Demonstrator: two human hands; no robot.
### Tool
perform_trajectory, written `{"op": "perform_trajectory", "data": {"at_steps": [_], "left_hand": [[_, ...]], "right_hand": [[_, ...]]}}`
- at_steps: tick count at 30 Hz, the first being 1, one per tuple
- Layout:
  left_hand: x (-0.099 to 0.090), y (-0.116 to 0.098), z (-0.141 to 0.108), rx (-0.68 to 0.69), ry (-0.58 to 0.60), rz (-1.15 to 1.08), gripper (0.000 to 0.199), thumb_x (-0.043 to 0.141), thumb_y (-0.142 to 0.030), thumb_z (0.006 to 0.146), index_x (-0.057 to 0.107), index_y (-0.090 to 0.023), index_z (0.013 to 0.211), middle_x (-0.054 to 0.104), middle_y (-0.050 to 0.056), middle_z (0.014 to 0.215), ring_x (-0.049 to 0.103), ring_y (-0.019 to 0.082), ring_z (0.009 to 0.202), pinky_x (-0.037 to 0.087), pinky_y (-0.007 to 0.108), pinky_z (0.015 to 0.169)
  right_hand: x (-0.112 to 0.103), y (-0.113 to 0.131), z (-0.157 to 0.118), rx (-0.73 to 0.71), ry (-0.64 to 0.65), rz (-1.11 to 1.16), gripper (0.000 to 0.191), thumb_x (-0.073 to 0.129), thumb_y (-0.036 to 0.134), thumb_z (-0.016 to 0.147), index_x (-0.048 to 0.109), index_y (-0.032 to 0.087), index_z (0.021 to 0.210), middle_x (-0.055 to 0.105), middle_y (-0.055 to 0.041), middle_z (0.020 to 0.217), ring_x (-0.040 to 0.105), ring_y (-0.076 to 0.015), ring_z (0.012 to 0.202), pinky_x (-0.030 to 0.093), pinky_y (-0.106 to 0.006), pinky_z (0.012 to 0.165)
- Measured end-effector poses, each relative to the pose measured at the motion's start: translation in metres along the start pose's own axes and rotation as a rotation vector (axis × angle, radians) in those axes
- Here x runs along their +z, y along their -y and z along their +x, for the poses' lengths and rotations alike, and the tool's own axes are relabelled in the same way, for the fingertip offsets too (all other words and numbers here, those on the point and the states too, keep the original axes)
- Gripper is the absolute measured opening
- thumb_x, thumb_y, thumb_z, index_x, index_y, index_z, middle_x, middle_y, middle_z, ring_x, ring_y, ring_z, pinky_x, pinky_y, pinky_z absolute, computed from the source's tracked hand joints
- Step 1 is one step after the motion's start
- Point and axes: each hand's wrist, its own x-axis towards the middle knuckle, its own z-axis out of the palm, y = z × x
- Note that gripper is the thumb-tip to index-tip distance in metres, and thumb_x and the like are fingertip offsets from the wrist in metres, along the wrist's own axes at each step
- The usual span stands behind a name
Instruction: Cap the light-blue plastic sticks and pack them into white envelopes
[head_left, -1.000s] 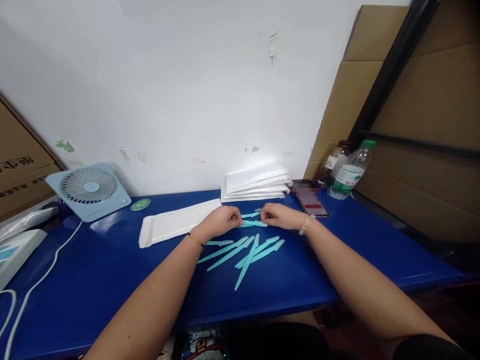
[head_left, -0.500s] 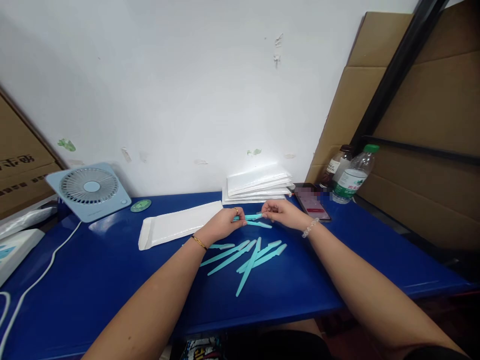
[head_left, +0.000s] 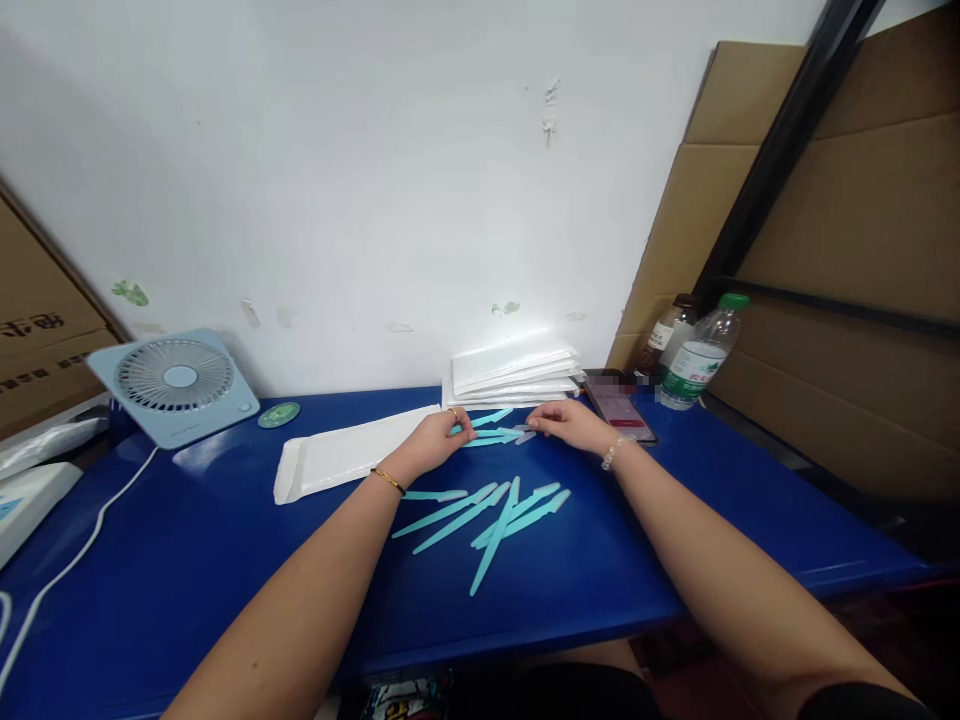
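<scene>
My left hand (head_left: 442, 435) is pinched around several turquoise eyebrow razors (head_left: 491, 437) above the blue table, their heads fanned towards the right. Facing it, my right hand (head_left: 574, 424) has thumb and fingertips closed at the translucent cap (head_left: 525, 431) at the razors' tips. Whether the cap is on a blade or loose is too small to tell. Closer to me lie several more turquoise eyebrow razors (head_left: 495, 540) with pale caps, some crossing each other. A white padded envelope (head_left: 352, 452) rests behind my left wrist.
White padded envelopes (head_left: 514, 370) are stacked against the wall. To their right are a phone (head_left: 622, 405), a dark-capped bottle (head_left: 667, 335) and a green-capped water bottle (head_left: 701, 360). A blue fan (head_left: 178, 385) and a green disc (head_left: 279, 415) stand at the left, with a white cable (head_left: 94, 545).
My left hand has shifted slightly left with the razors, which are now spread differently, one angled upward. My right fingertips have drawn apart from my left hand. The view has shifted a little.
</scene>
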Motion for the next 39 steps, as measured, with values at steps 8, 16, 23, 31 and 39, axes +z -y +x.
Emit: {"op": "perform_trajectory", "data": {"at_steps": [8,16,23,31,39], "left_hand": [[0.006,-0.002,0.002,-0.005,-0.014,0.008,0.025,0.049,-0.044,0.082,0.057,-0.020,0.081,0.060,0.000,0.076,0.054,0.017,0.073,0.039,0.026,0.065],[0.006,-0.001,0.000,-0.013,-0.006,0.195,0.026,0.050,-0.044,0.082,0.061,-0.021,0.082,0.065,0.003,0.083,0.057,0.020,0.078,0.040,0.028,0.067],[-0.012,-0.015,-0.007,0.060,0.001,0.311,0.032,0.064,-0.049,0.070,0.065,-0.023,0.089,0.063,0.004,0.099,0.057,0.022,0.089,0.041,0.029,0.074],[-0.049,-0.012,-0.027,-0.303,0.565,0.300,0.019,0.071,-0.029,0.052,0.069,-0.023,0.069,0.066,-0.002,0.068,0.055,0.016,0.059,0.036,0.025,0.054],[-0.034,-0.022,-0.019,-0.057,0.273,0.251,0.014,0.054,-0.030,0.072,0.063,-0.019,0.074,0.064,0.001,0.070,0.053,0.015,0.062,0.034,0.024,0.053]], "right_hand": [[0.011,0.019,-0.003,-0.131,0.064,-0.047,0.035,0.058,0.049,0.080,0.067,0.015,0.074,0.066,-0.0039,0.070,0.057,-0.0146,0.065,0.044,-0.025,0.064],[-0.005,0.001,-0.002,-0.061,-0.054,-0.272,0.031,0.062,0.047,0.076,0.070,0.017,0.077,0.067,-0.0038,0.072,0.056,-0.0150,0.064,0.041,-0.025,0.059],[0.012,0.034,-0.013,-0.243,0.104,-0.167,0.024,0.060,0.040,0.081,0.070,0.018,0.085,0.067,-0.0051,0.080,0.057,-0.0151,0.069,0.044,-0.026,0.063],[0.019,0.034,-0.015,-0.198,0.139,-0.168,0.024,0.060,0.039,0.081,0.070,0.018,0.085,0.068,-0.0051,0.082,0.058,-0.0157,0.071,0.046,-0.027,0.065],[0.038,0.042,-0.013,-0.169,0.077,-0.016,0.040,0.060,0.044,0.081,0.062,0.018,0.111,0.065,-0.0040,0.081,0.057,-0.0147,0.070,0.046,-0.026,0.062]]}}
